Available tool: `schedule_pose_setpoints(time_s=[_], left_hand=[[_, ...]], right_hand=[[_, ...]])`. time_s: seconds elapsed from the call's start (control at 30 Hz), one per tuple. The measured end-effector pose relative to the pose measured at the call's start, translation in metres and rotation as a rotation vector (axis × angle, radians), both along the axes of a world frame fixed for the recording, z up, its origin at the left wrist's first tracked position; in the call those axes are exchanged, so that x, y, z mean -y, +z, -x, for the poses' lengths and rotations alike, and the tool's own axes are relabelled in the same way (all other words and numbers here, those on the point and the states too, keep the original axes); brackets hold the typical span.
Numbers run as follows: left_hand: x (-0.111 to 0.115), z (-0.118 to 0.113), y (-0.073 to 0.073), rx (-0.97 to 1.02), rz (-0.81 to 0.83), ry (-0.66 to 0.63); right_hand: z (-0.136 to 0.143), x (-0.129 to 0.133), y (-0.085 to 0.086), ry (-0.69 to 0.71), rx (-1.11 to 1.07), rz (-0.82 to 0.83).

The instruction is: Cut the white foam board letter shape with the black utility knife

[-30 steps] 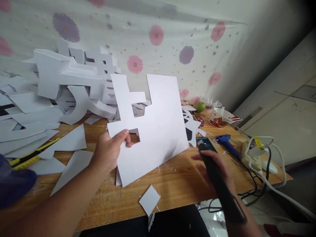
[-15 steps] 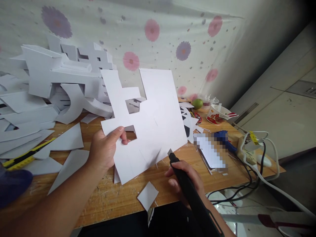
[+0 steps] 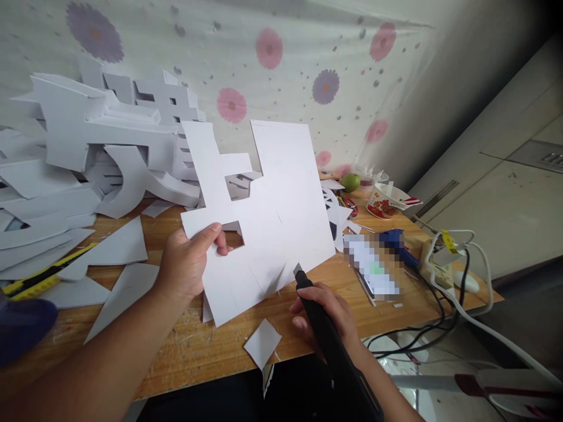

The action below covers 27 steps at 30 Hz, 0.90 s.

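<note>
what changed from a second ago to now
The right hand has moved left with the black cutter, bringing its blade to the lower edge of the white sheet; whether it touches is unclear. The phone, dark before, now shows bright and pixelated. Nothing was picked up or let go: the left hand still holds the sheet.

The head camera looks forward and down at the table.

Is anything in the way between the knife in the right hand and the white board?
Nothing visible. The right hand holds the black utility knife, its blade overlapping, in this view, the lower edge of the white board; contact is unclear. The left hand grips the board's left side.
</note>
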State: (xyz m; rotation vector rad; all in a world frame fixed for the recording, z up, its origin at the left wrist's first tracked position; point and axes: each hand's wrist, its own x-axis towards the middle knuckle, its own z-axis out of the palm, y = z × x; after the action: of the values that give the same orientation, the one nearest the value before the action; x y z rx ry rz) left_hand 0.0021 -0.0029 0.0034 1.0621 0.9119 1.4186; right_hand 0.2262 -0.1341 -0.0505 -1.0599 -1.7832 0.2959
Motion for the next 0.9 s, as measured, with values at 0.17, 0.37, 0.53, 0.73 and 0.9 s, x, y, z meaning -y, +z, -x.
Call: schedule_pose_setpoints(time_s=[0.17, 0.37, 0.53, 0.73, 0.9], left_hand=[[0.0006, -0.0008, 0.0015, -0.018, -0.002, -0.009], [0.0025, -0.0013, 0.0023, -0.023, 0.004, -0.029], [0.0030, -0.0012, 0.0030, -0.033, -0.010, -0.026], [-0.0001, -0.0001, -0.0012, -0.044, -0.055, -0.009], [-0.0023, -0.0001, -0.0046, -0.045, -0.064, -0.004]], right_hand=[[-0.0005, -0.0005, -0.0017, -0.007, 0.019, -0.014], [0.0000, -0.0001, -0.0014, 0.003, 0.015, 0.009], [0.0012, -0.0004, 0.0000, 0.004, 0.015, 0.001], [0.0011, -0.0002, -0.0015, -0.003, 0.024, -0.018], [0.0000, 0.0004, -0.0032, 0.005, 0.029, -0.016]])
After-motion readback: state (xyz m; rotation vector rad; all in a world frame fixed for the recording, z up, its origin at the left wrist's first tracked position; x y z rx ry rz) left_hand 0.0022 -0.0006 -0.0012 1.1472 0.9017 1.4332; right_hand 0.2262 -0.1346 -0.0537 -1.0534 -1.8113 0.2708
